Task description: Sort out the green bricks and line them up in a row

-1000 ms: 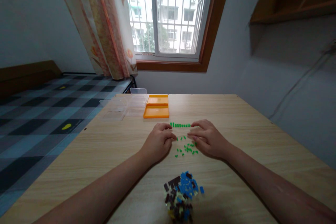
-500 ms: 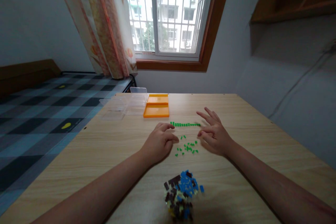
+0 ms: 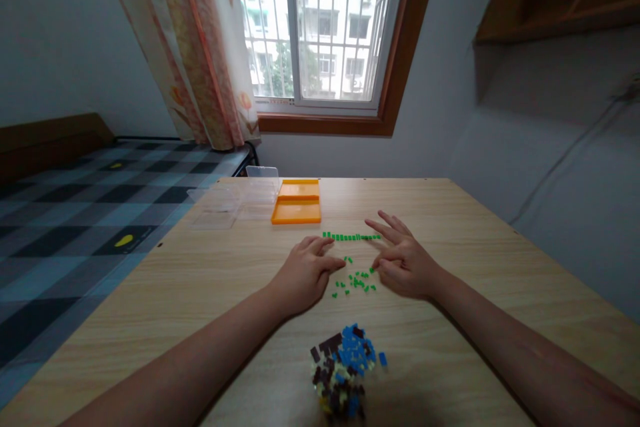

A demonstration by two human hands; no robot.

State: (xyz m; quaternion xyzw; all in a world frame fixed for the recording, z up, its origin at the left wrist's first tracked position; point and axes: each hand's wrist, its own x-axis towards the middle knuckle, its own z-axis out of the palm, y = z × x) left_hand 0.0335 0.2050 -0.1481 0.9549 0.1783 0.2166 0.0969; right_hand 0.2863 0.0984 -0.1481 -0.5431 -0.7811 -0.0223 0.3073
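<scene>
My left hand [image 3: 303, 273] rests on the wooden table [image 3: 450, 227], fingers loosely curled, fingertips beside several scattered small green bricks [image 3: 356, 282]. My right hand [image 3: 403, 259] lies to the right of those bricks with its fingers spread apart, thumb and forefinger close to one green brick near the edge of the scatter. Just beyond both hands lies a straight row of green bricks [image 3: 350, 237]. Neither hand visibly holds anything.
A heap of blue, brown and cream bricks [image 3: 343, 368] sits at the near table edge. Two orange trays [image 3: 297, 205] and clear plastic lids [image 3: 235, 200] lie at the far left. A checked bed [image 3: 75, 213] stands left of the table.
My right hand let go of the row's right end, opened its fingers, and has come back down towards the scattered bricks. The row grew longer to the right. My left hand barely moved.
</scene>
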